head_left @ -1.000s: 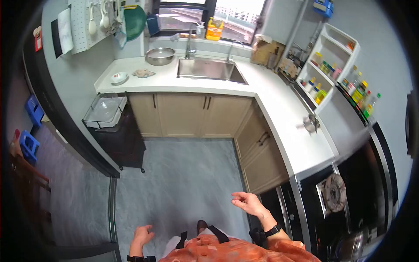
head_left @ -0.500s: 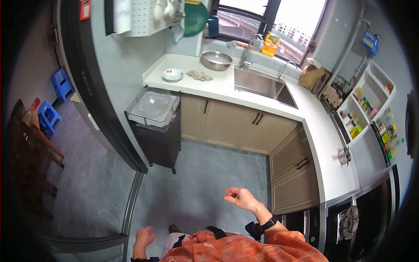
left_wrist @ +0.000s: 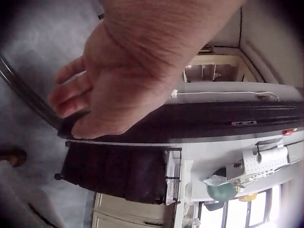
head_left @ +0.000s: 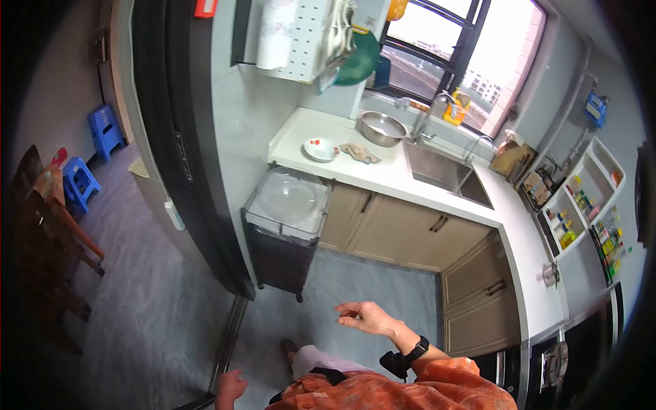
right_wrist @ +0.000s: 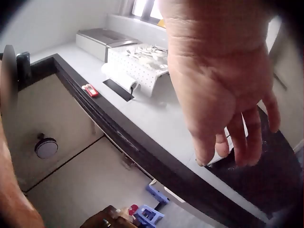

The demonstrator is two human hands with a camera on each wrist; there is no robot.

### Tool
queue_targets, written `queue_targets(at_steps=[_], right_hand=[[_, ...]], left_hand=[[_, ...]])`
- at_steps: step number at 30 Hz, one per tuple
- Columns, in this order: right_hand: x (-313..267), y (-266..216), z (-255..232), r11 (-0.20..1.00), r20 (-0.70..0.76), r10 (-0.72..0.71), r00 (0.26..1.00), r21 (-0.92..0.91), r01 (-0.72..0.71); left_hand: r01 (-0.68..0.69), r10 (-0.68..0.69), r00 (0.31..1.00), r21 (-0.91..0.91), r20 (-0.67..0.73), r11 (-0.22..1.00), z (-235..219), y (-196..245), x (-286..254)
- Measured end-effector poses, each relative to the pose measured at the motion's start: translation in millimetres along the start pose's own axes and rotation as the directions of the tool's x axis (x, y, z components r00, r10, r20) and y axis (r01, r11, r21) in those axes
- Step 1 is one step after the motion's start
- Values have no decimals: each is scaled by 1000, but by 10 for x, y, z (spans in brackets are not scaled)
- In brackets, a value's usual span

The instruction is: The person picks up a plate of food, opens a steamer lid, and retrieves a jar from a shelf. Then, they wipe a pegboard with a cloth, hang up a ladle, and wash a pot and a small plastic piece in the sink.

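Low in the head view, the right hand (head_left: 369, 319) hangs in front of the body above the floor, fingers loosely bent and holding nothing. The left hand (head_left: 231, 388) is at the bottom edge, partly cut off, also with nothing in it. In the left wrist view the left hand (left_wrist: 109, 85) has relaxed fingers, with the dark bin (left_wrist: 118, 171) beyond it. The right wrist view has the right hand (right_wrist: 223, 90) with its fingers hanging apart, touching nothing.
A dark lidded bin (head_left: 281, 256) stands beside the door frame (head_left: 188, 137). On the counter (head_left: 294, 137) are a bowl (head_left: 320, 149), a cloth (head_left: 360, 154) and a steel basin (head_left: 383, 128), left of the sink (head_left: 437, 171). Blue stools (head_left: 80, 183) and wooden chairs stand beyond the doorway.
The head view has turned left, so the bin and counter sit further right and the doorway shows more. Both hands remain empty; the left hand is lower and more cut off at the bottom edge.
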State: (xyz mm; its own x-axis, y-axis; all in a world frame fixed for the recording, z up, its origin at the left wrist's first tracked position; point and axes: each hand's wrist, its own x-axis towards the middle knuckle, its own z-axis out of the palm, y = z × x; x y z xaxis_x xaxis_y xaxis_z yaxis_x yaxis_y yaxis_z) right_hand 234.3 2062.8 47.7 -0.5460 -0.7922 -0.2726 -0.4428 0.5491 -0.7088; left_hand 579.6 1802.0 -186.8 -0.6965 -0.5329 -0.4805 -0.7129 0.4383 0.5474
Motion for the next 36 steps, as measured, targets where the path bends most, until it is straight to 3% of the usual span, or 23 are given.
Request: queue_targets(at_steps=[4,9,12,17,19,22,23,25,27,29,33,36], right_hand=[[718,-141,-24,996,18,-80,997,30,80],[1777,-695,204,974,217,-223,950,94,207],[2248,-1036,412,949,321,-315,893,106,297],[2920,-1528,806,938,458,-340,822,108,329],[3155,-1699,990,925,462,-374,804,115,363],[3540,-2097,1246,948,512,-302,804,72,310],[3687,-2233,1346,961,519,-270,811,90,262],[4038,-2431,1610,948,510,-304,804,84,306],[4407,-2756,1933,937,500,-334,799,90,336],[4733,-3118,2213,965,548,-247,799,69,252],[5373,-4051,2674,929,522,-369,769,226,292],[5801,-4692,2858,927,513,-372,773,172,333]], left_hand=[[16,-16,998,1,-61,1000,-544,216,212],[126,-129,972,-26,-197,992,-1307,286,168],[279,-282,945,-46,-162,959,-1448,122,181],[375,-387,913,-110,-125,920,-1761,-202,322],[387,-405,906,-149,-118,910,-1979,-377,493],[395,-415,905,-180,-91,901,-2358,-778,883],[351,-364,922,-115,-128,929,-2502,-938,1050],[309,-313,935,-49,-168,950,-2830,-1282,1356],[310,-326,940,-150,-97,939,-3290,-1561,1605],[307,-317,941,-95,-118,947,-3718,-1874,1783],[323,-344,930,-158,-132,933,-4792,-2363,2025],[323,-331,932,-72,-151,943,-5492,-2675,2333]])
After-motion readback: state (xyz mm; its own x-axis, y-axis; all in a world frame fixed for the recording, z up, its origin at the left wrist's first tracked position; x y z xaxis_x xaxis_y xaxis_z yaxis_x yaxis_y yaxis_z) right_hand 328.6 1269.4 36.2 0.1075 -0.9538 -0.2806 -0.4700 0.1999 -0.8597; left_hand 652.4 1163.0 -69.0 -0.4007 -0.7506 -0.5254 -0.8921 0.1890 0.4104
